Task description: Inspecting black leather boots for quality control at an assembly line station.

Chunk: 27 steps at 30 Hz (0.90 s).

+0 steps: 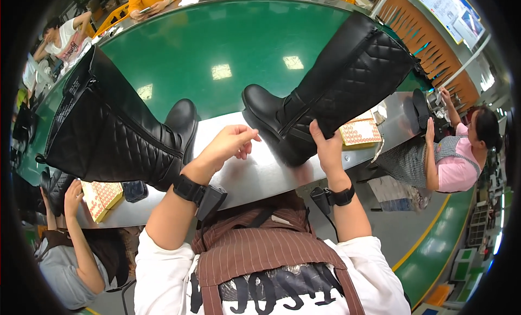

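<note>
Two tall black quilted boots are on either side of me. My right hand [328, 149] grips the right boot [339, 81] low at the back near the heel, thumb along the shaft, other fingers mostly hidden behind it. That boot's toe points left; I cannot tell whether its sole touches the metal table. My left hand [232, 143] is between the boots, fingers curled and thumb pinched to the forefinger; anything in the pinch is too small to make out. The left boot [122, 136], with a side zip and its toe pointing right, stands apart from that hand.
Beyond the metal tabletop [236, 179] runs a green conveyor belt [239, 49]. Stacked printed sticker sheets lie at the right [361, 130] and at the left [103, 198], beside a dark small box [134, 191]. Co-workers sit close on both sides, others across the belt.
</note>
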Each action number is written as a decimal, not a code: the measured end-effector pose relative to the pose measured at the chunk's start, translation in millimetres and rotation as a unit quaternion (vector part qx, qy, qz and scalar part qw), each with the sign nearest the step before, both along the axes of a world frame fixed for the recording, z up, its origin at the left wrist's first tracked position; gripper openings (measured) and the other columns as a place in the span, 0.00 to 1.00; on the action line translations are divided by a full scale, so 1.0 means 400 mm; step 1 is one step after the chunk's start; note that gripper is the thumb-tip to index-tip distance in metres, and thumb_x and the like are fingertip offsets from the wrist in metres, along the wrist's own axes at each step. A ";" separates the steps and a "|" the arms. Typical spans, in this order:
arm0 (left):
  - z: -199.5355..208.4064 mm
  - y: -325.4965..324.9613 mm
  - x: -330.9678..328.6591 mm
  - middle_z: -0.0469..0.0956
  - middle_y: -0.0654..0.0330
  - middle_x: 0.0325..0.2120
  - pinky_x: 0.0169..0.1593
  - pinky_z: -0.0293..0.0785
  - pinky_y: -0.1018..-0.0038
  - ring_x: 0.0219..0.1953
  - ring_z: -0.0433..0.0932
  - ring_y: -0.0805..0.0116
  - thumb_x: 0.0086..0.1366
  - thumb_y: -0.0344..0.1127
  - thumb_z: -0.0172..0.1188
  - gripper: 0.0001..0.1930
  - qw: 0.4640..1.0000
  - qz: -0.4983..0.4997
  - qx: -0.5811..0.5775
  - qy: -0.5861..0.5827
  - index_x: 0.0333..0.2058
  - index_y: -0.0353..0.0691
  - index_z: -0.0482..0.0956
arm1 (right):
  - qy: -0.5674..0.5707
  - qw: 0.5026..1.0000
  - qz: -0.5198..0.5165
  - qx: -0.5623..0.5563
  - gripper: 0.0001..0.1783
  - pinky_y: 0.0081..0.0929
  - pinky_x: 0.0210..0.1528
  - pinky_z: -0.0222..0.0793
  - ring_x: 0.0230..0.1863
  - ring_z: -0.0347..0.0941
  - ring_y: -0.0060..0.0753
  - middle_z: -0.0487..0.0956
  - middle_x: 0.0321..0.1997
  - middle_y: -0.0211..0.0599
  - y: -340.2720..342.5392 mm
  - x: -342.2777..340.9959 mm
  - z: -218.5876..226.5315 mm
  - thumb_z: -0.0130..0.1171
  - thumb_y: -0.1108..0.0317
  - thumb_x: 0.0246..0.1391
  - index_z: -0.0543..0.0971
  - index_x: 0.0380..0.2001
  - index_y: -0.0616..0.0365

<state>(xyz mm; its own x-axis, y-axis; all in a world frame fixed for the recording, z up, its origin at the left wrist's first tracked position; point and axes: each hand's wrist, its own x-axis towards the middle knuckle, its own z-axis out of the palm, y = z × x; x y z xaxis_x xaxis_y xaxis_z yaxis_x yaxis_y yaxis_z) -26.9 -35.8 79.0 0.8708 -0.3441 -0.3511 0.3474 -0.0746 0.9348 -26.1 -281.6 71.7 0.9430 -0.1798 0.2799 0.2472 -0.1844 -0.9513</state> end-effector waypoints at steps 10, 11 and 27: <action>-0.054 -0.041 -0.015 0.76 0.57 0.36 0.37 0.75 0.76 0.34 0.77 0.71 0.65 0.50 0.53 0.24 0.987 0.015 -0.140 0.073 0.50 0.37 0.68 | 0.051 0.962 0.002 0.270 0.26 0.28 0.51 0.70 0.48 0.71 0.28 0.72 0.50 0.35 -0.023 0.026 -0.022 0.60 0.64 0.55 0.66 0.54 0.63; -0.054 -0.041 -0.011 0.75 0.55 0.39 0.41 0.75 0.72 0.39 0.77 0.68 0.65 0.51 0.52 0.26 0.988 0.005 -0.133 0.076 0.52 0.36 0.64 | 0.091 0.950 0.007 0.298 0.23 0.30 0.47 0.74 0.46 0.74 0.29 0.73 0.49 0.36 -0.025 0.019 -0.021 0.59 0.62 0.56 0.68 0.51 0.63; -0.029 -0.025 -0.048 0.71 0.50 0.45 0.47 0.73 0.67 0.45 0.75 0.63 0.66 0.49 0.51 0.37 0.974 0.077 -0.207 0.049 0.64 0.37 0.43 | 0.197 0.886 0.099 0.409 0.23 0.33 0.50 0.72 0.47 0.75 0.35 0.76 0.47 0.40 -0.033 -0.017 -0.005 0.51 0.53 0.60 0.72 0.47 0.63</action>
<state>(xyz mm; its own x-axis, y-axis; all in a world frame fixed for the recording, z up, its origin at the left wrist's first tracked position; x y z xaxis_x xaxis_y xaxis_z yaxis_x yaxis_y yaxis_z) -46.1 -45.7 67.5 0.8929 -0.3410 -0.2939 0.4132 0.3616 0.8358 -33.0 -294.9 69.6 0.9744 0.0089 -0.2245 -0.1822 0.6158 -0.7666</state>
